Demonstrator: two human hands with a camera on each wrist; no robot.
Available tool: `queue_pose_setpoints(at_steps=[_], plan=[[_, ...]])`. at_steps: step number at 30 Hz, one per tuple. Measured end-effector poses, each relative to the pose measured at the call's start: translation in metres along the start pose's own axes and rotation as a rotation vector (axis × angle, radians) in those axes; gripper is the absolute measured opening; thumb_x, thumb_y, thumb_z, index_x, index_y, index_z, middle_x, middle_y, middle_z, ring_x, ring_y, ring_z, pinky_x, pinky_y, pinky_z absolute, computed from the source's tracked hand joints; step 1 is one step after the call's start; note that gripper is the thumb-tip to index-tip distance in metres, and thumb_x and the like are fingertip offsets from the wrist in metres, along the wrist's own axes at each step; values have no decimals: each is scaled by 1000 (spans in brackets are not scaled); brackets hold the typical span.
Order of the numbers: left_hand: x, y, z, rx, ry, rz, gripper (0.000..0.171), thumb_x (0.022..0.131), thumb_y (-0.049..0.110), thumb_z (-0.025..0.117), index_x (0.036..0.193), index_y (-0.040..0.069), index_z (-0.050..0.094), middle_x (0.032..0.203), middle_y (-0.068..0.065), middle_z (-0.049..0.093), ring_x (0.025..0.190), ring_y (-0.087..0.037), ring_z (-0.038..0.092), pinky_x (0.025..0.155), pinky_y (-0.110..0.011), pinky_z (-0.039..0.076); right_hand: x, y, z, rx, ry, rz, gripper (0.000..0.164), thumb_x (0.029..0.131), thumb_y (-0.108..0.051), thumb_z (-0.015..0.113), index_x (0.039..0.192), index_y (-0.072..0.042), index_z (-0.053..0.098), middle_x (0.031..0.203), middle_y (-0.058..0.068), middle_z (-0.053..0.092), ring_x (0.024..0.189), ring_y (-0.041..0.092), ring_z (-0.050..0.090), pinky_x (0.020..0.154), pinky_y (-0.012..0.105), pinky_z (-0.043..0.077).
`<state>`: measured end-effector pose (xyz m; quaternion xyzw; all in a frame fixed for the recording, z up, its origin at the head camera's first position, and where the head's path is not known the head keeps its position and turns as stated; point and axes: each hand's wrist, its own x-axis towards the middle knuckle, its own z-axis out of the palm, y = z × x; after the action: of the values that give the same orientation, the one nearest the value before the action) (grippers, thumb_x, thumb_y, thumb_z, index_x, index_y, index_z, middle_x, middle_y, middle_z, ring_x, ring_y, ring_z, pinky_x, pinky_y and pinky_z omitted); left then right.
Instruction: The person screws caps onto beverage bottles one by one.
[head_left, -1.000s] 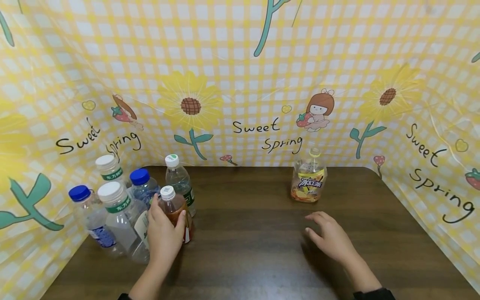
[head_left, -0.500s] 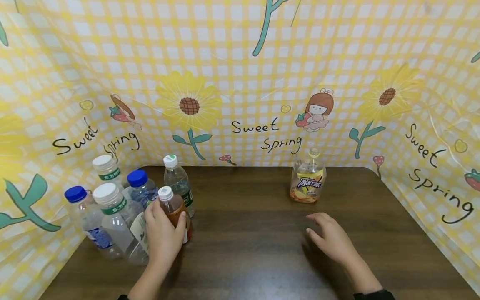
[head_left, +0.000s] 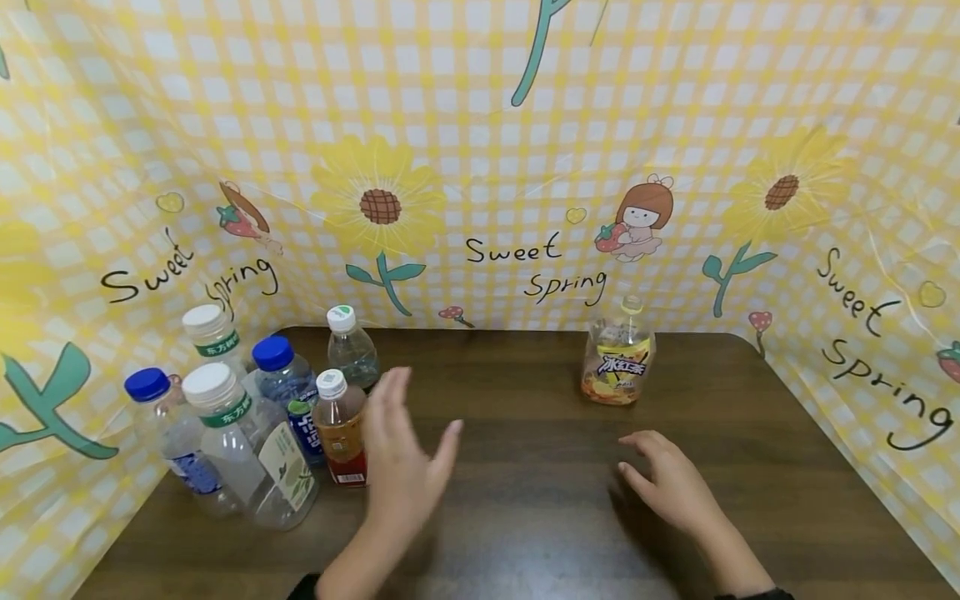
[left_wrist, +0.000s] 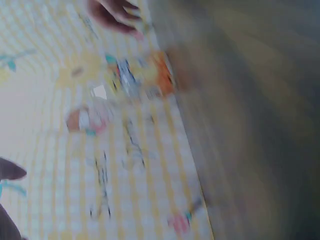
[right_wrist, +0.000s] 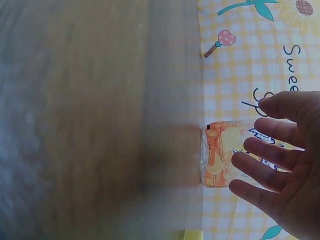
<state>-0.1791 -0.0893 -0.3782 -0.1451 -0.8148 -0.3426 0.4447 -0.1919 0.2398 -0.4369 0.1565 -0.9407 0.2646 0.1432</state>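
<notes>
My left hand (head_left: 401, 458) hovers with spread fingers just right of a red-brown labelled bottle (head_left: 341, 433) with a white cap, and nothing is in its grasp. That bottle stands upright at the right front of a cluster of bottles, its right edge overlapped by the hand. My right hand (head_left: 667, 483) is over the right side of the table, fingers loosely bent and holding nothing. Beyond it stands a capless iced tea bottle (head_left: 618, 367) with a yellow and orange label. In the right wrist view, the fingers (right_wrist: 265, 170) overlap this bottle (right_wrist: 220, 155).
Left of the red-brown bottle stand a blue-capped bottle (head_left: 288, 392), a large white-capped bottle (head_left: 255, 467), another blue-capped one (head_left: 180, 450) and a white-capped one (head_left: 217, 337). A clear bottle (head_left: 351, 350) stands behind. A checkered cloth (head_left: 510, 167) encloses the dark wooden table (head_left: 510, 500).
My left hand has let go of the red-brown bottle and moved right, its fingers spreading. The bottle stays among the others. My right hand has barely moved.
</notes>
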Motion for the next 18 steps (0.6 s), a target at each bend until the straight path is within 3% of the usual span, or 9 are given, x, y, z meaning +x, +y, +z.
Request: queue_pose_setpoints(at_steps=[3, 7, 12, 18], plan=[[13, 13, 39, -161, -114, 64, 77, 76, 19, 82, 139, -3, 43, 136, -21, 47, 127, -34, 43, 108, -48, 33, -1, -1, 1, 3, 7, -8, 29, 84, -6, 74, 111, 1, 67, 109, 13, 64, 97, 29, 62, 80, 46, 53], [34, 26, 98, -324, -329, 103, 69, 80, 19, 81, 138, 3, 48, 137, -15, 50, 128, -27, 45, 107, -42, 37, 3, -2, 0, 13, 29, -20, 28, 83, -5, 75, 109, 1, 67, 108, 12, 65, 97, 28, 63, 80, 46, 53], [61, 39, 159, -299, -564, 61, 69, 84, 24, 79, 141, 3, 47, 142, -12, 48, 132, -26, 43, 108, -39, 36, 2, -2, 1, 21, 18, 5, 27, 84, -6, 74, 109, 0, 67, 109, 11, 65, 98, 27, 63, 81, 47, 52], [85, 48, 213, -186, -712, -90, 83, 82, 33, 80, 148, 5, 38, 151, -11, 39, 139, -26, 35, 111, -37, 32, -3, 0, 4, 24, 30, 29, 26, 83, -6, 75, 108, -3, 68, 108, 8, 65, 97, 24, 62, 81, 45, 52]])
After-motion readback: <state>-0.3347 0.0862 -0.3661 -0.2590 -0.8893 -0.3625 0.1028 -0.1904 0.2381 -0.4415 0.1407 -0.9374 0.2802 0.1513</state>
